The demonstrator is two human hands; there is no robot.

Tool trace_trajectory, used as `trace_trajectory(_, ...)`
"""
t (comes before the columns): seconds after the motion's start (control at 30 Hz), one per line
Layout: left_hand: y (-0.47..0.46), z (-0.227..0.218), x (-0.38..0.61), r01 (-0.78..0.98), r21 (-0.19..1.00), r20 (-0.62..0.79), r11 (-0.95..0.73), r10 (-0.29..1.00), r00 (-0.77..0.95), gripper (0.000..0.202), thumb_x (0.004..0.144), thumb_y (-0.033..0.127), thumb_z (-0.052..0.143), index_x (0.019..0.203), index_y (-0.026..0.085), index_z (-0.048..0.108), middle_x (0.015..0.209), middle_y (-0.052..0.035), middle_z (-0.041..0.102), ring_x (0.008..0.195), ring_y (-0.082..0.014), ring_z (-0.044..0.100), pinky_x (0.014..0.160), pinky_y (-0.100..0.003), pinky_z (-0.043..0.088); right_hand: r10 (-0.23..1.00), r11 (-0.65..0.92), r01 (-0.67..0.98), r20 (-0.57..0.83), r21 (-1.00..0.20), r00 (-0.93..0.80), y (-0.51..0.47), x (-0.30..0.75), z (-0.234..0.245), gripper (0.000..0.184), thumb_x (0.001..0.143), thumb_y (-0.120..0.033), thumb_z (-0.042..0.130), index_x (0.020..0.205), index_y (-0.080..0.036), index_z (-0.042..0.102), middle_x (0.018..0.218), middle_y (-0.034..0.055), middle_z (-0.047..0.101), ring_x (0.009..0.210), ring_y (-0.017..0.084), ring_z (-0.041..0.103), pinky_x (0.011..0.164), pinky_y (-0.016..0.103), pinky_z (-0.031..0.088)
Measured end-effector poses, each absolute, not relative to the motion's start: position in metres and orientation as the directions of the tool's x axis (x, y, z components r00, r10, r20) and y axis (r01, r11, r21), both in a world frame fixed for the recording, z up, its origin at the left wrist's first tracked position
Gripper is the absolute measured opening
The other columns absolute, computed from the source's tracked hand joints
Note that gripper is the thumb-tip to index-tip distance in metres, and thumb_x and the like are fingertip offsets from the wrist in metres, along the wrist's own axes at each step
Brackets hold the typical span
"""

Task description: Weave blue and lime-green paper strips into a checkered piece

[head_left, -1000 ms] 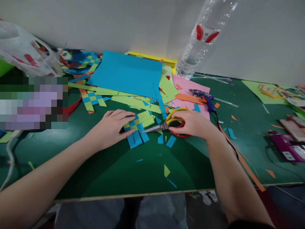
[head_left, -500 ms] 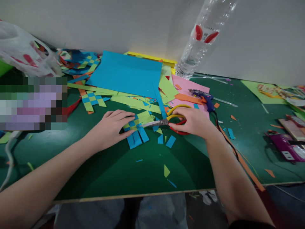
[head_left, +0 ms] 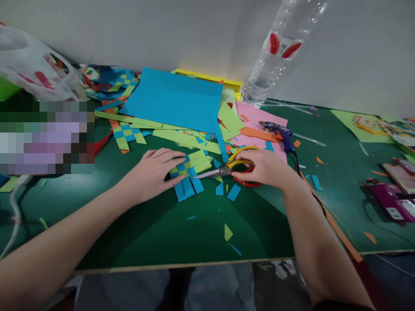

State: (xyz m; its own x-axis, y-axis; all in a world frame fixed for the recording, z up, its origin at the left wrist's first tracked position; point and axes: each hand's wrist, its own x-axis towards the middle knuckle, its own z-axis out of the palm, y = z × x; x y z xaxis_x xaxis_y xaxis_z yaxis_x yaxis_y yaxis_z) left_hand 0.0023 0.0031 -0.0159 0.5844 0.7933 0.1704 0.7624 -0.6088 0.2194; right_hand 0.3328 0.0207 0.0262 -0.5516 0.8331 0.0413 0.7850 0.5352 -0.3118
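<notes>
Centre of frame, the left hand (head_left: 158, 170), spread open, rests on woven paper (head_left: 186, 167); right of centre, the right hand (head_left: 267, 167) grips scissors (head_left: 223, 172)!

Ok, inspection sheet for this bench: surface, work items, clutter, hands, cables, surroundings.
Surface: green table, littered.
Work items: woven blue-and-green paper, partly under the left hand; scissors pointing at it.
Clutter: loose paper scraps, large blue sheet, glue gun by pink paper.
Hands: left hand rests fingers on the woven blue-and-green paper; right hand holds the scissors.
Cables: black cable from the glue gun; white cable at left.
Surroundings: pale wall, clear bottle, plastic bag.
</notes>
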Motion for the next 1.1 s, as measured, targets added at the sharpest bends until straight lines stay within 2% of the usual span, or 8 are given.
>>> trace_trajectory(0.17,0.003,-0.016,0.002,0.770,0.187,0.164,-0.609,0.793,0.587,0.054,0.100,0.057,0.039,0.132,0.020,0.062,0.137,-0.0118,0.063,0.127,-0.0341,0.054,0.102,-0.051,0.040,0.822,0.543,0.776,0.015,-0.321,-0.570,0.020,0.335,0.030,0.025,0.081,-0.044,0.070,0.097,-0.025,0.070,0.102,0.0001,0.075,0.087,0.018,0.068,0.069,0.028,0.046)
trace_trajectory(0.3,0.003,-0.018,0.002,0.762,0.158,0.173,-0.628,0.777,0.605,0.056,0.101,0.057,0.036,0.133,0.018,0.061,0.138,-0.0127,0.062,0.127,-0.0341,0.054,0.101,-0.051,0.041,0.867,0.482,0.814,0.041,-0.324,-0.497,0.020,0.334,0.034,0.030,0.082,-0.046,0.069,0.103,-0.025,0.070,0.103,0.0018,0.075,0.084,0.018,0.068,0.062,0.027,0.043)
trace_trajectory(0.53,0.001,-0.018,0.003,0.773,0.188,0.185,-0.606,0.795,0.578,0.058,0.101,0.057,0.038,0.143,0.018,0.049,0.136,-0.0155,0.061,0.127,-0.0351,0.054,0.098,-0.051,0.044,0.918,0.355,0.912,0.260,-0.204,-0.300,0.025,0.334,0.029,0.032,0.087,-0.050,0.064,0.105,-0.023,0.068,0.108,0.0048,0.075,0.087,0.022,0.069,0.064,0.030,0.042)
trace_trajectory(0.63,0.000,-0.017,0.005,0.763,0.168,0.199,-0.624,0.780,0.594,0.055,0.102,0.054,0.037,0.142,0.018,0.048,0.136,-0.0160,0.061,0.126,-0.0352,0.054,0.096,-0.050,0.046,0.944,0.223,0.968,0.272,-0.115,-0.186,0.025,0.332,0.027,0.037,0.086,-0.053,0.065,0.107,-0.022,0.068,0.100,0.0065,0.076,0.083,0.024,0.068,0.062,0.031,0.039)
trace_trajectory(0.73,-0.001,-0.018,0.009,0.760,0.134,0.220,-0.636,0.767,0.603,0.053,0.103,0.051,0.035,0.140,0.016,0.049,0.136,-0.0170,0.060,0.126,-0.0358,0.053,0.096,-0.051,0.046,0.962,0.132,0.988,0.250,-0.074,-0.110,0.025,0.330,0.026,0.041,0.086,-0.054,0.065,0.109,-0.020,0.066,0.093,0.0077,0.075,0.082,0.026,0.067,0.061,0.031,0.037)
trace_trajectory(0.9,-0.002,-0.019,0.013,0.780,0.116,0.250,-0.615,0.778,0.576,0.053,0.102,0.049,0.037,0.142,0.015,0.048,0.134,-0.0182,0.058,0.124,-0.0367,0.052,0.096,-0.051,0.046,0.964,0.086,0.991,0.260,-0.105,-0.056,0.027,0.330,0.024,0.039,0.087,-0.054,0.064,0.108,-0.021,0.065,0.098,0.0079,0.075,0.086,0.027,0.067,0.063,0.032,0.037)
trace_trajectory(1.03,0.002,-0.013,0.004,0.762,0.161,0.285,-0.628,0.768,0.573,0.052,0.103,0.049,0.035,0.143,0.018,0.047,0.137,-0.0161,0.056,0.126,-0.0348,0.051,0.102,-0.052,0.043,0.967,0.057,0.988,0.255,-0.142,-0.019,0.029,0.332,0.022,0.039,0.087,-0.053,0.064,0.109,-0.021,0.064,0.105,0.0086,0.075,0.092,0.029,0.067,0.065,0.034,0.041)
trace_trajectory(1.1,0.005,-0.010,-0.002,0.745,0.188,0.301,-0.641,0.759,0.577,0.047,0.103,0.046,0.036,0.138,0.019,0.052,0.135,-0.0146,0.058,0.125,-0.0335,0.052,0.103,-0.050,0.042,0.974,0.040,0.987,0.228,-0.157,-0.003,0.030,0.332,0.022,0.039,0.087,-0.053,0.063,0.110,-0.021,0.064,0.107,0.0085,0.075,0.094,0.030,0.068,0.066,0.035,0.042)
